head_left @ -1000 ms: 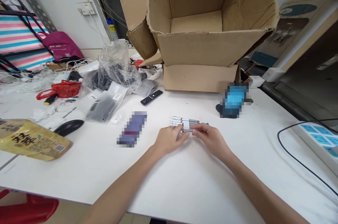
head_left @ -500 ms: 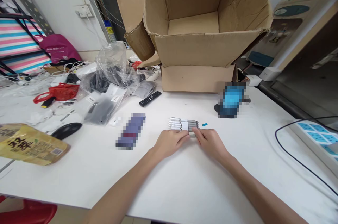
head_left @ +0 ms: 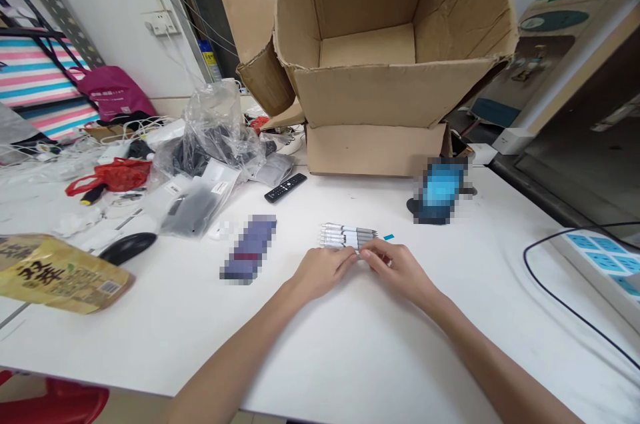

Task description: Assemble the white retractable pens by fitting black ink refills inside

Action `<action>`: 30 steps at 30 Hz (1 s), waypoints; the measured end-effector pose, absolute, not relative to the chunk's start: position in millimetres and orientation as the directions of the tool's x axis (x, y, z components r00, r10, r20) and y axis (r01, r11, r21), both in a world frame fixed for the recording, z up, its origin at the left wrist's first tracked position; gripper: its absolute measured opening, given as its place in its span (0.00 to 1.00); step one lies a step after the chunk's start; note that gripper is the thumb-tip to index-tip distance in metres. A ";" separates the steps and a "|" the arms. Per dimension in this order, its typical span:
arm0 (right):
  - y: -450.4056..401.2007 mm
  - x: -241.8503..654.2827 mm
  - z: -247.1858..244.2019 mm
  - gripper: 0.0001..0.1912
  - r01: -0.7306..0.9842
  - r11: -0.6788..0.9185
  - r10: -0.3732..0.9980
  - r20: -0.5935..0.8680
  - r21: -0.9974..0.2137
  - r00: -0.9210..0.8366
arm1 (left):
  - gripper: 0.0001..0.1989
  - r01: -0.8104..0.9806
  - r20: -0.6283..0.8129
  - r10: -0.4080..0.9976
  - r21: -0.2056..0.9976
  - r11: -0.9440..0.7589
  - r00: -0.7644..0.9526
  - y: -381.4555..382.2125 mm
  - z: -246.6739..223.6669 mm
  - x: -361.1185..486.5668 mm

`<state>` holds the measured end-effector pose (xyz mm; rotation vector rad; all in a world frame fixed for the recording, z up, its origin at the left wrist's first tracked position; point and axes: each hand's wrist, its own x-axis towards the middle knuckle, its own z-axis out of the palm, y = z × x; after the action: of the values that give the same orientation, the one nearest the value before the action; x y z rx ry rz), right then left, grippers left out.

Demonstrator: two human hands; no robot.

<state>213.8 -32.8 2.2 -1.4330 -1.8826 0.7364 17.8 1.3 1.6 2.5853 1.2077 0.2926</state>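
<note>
Several white and grey pens (head_left: 345, 235) lie side by side on the white table (head_left: 320, 331), their tips pointing right. My left hand (head_left: 326, 269) rests at the near edge of the row, fingers together and touching the nearest pens. Against the right part of that edge, my right hand (head_left: 395, 265) has its thumb and forefinger pinched; what lies between them is too small to make out. A small blue strip (head_left: 389, 237) lies just right of the pen tips.
A large open cardboard box (head_left: 370, 94) stands behind the pens. A remote (head_left: 285, 188), a blurred purple item (head_left: 249, 248) and plastic bags (head_left: 200, 201) are to the left, with a yellow pouch (head_left: 65, 272). A blurred device (head_left: 440, 191) and a power strip (head_left: 605, 264) are right.
The thumb and forefinger of my right hand have shifted slightly and now pinch nearer to my left fingertips. My left hand has hardly moved.
</note>
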 end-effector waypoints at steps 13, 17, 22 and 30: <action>-32.3 214.8 3.4 0.13 0.562 0.226 0.971 0.135 -0.796 -0.198 | 0.19 0.715 0.032 0.768 0.343 -0.610 0.640 4.0 5.7 14.5; -31.5 215.3 2.4 0.13 0.581 0.198 0.977 0.109 -0.789 -0.185 | 0.17 0.707 0.050 0.764 0.343 -0.618 0.644 4.2 6.0 14.6; -30.3 216.8 2.5 0.11 0.559 0.247 0.965 0.147 -0.791 -0.219 | 0.19 0.731 0.058 0.792 0.347 -0.587 0.608 5.4 5.2 13.9; -30.8 215.2 -1.2 0.12 0.638 0.348 0.937 0.241 -0.687 -0.252 | 0.20 0.752 0.041 0.791 0.285 -0.595 0.611 7.0 4.8 13.5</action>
<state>215.2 -30.8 -1.2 -1.3690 -1.9865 0.6132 13.5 7.0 4.8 2.5984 1.2668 0.2383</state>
